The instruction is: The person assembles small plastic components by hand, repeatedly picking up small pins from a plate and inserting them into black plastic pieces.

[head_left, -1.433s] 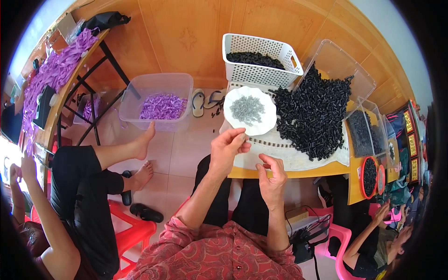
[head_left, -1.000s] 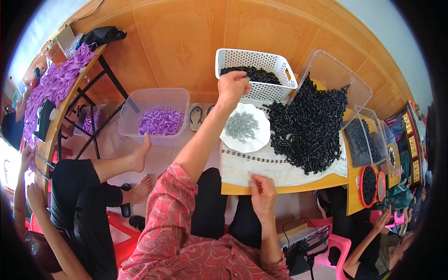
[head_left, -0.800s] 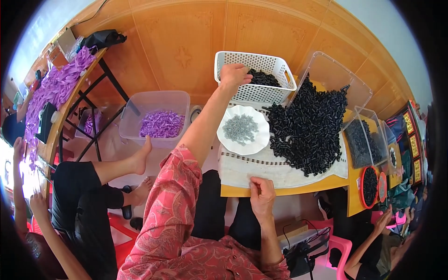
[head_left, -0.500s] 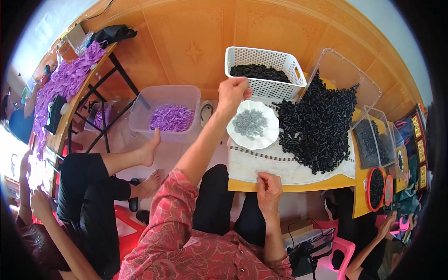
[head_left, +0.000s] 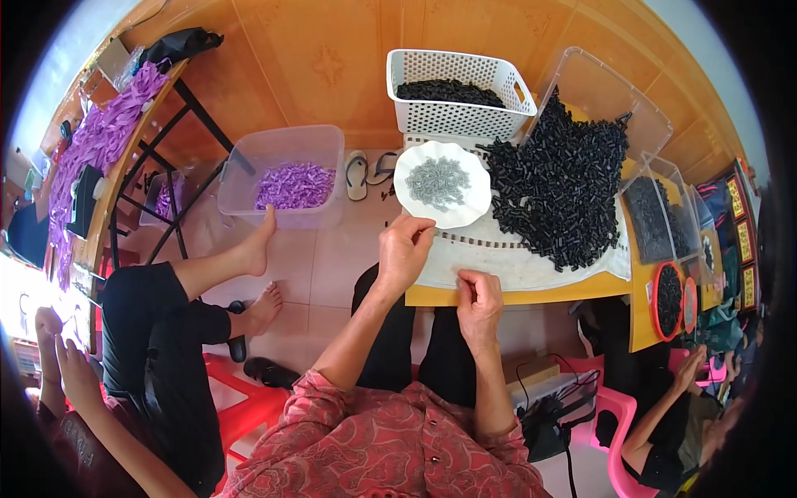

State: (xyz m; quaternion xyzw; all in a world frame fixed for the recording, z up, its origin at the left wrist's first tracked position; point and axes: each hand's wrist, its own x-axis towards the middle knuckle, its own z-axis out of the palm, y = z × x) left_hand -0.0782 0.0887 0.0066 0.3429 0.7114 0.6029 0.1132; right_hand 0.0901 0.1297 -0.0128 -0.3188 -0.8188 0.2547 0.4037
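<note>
My left hand [head_left: 404,257] is closed in a pinch just below the near rim of a white scalloped plate [head_left: 407,199]. Small clear-grey pieces [head_left: 438,183] are heaped on that plate. My right hand [head_left: 480,311] is curled at the table's front edge, thumb and fingertips together. What either pinch holds, if anything, is too small to make out. To the right of the plate a large pile of short black tube-like pieces [head_left: 560,191] lies on a white cloth [head_left: 498,270].
Behind the plate stands a white perforated basket [head_left: 457,120] with black pieces. Clear bins [head_left: 652,232] and a red-rimmed tray [head_left: 667,336] sit rightward. Left, a plastic tub [head_left: 237,191] holds purple pieces on the floor. People sit on both sides.
My left hand has come back from in front of the white basket to the plate's near rim. My right hand stays closed near the table edge. The whole view has shifted slightly.
</note>
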